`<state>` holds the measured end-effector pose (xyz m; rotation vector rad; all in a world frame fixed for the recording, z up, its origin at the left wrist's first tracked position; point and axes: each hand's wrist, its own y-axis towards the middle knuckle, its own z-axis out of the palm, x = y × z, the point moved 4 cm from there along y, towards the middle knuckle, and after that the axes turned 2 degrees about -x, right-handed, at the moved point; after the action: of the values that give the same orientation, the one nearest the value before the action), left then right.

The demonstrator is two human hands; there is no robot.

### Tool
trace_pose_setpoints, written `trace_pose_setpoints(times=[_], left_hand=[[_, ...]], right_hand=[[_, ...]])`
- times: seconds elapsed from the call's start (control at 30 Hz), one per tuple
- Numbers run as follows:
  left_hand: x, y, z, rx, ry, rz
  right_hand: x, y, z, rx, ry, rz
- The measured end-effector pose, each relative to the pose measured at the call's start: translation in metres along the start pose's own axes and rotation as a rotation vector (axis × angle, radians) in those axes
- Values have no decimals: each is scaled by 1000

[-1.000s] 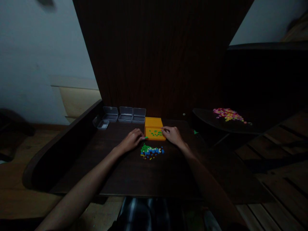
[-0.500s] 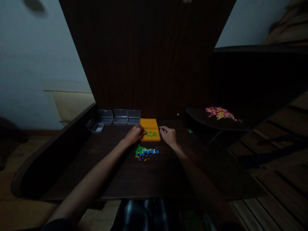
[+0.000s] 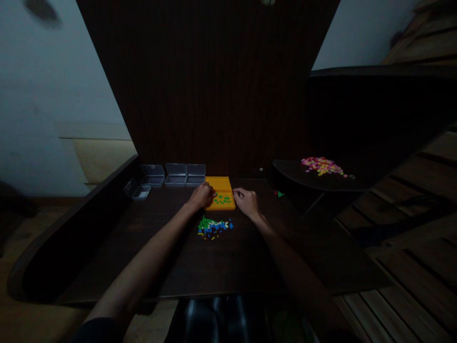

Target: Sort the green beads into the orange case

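table point(image 3: 171, 267): dark wood with a fine grain, a flat top and a raised curved rail along its left side.
small box point(image 3: 137, 191): clear hard plastic, rectangular, its lid open; it sits far left by the rail, apart from the others.
clear boxes point(image 3: 176, 173): three more of the same clear plastic, flat and rectangular, side by side in a row at the back edge, just left of the orange box.
left hand point(image 3: 202, 195): knuckles up, fingers curled in narrow, fingertips on the left rim of the orange box; whether it pinches a bit i cannot tell.
orange box point(image 3: 218, 183): matte orange plastic, shallow and rectangular, lying open at the back middle of the table between the two hands.
green bits point(image 3: 223, 199): tiny blocky pieces scattered over the near half of the orange box.
pile point(image 3: 213, 226): a loose heap of the same tiny pieces in green, blue, yellow and white, on the bare wood just before the orange box.
right hand point(image 3: 246, 202): loosely curled, fingers drawn close, beside the right rim of the orange box; any hold is too dark to tell.
side table point(image 3: 285, 169): dark, rounded edge, to the right.
pink pile point(image 3: 321, 166): a heap of pink and yellow bits on the side table.
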<state>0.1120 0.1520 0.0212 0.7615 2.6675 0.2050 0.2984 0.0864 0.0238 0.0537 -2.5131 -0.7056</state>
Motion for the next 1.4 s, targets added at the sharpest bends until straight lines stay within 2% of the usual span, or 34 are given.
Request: trace_pose_setpoints(times=[0.2, 0.43, 0.77, 1.0, 1.2, 1.4], left_hand=[[2, 2, -1, -13, -19, -1], [6, -1, -10, -70, -56, -34], [14, -4, -17, -30, -70, -89], [14, -10, -24, -5, -37, -123], [7, -13, -19, 19, -1, -110], [9, -13, -15, 23, -5, -90]], right_hand=[[0, -1, 0, -10, -12, -21], [0, -1, 1, 25, -32, -17], [3, -2, 0, 71, -41, -12], [3, -3, 4, 44, -63, -38], [4, -3, 2, 18, -70, -59], [5, -3, 2, 30, -74, -62]])
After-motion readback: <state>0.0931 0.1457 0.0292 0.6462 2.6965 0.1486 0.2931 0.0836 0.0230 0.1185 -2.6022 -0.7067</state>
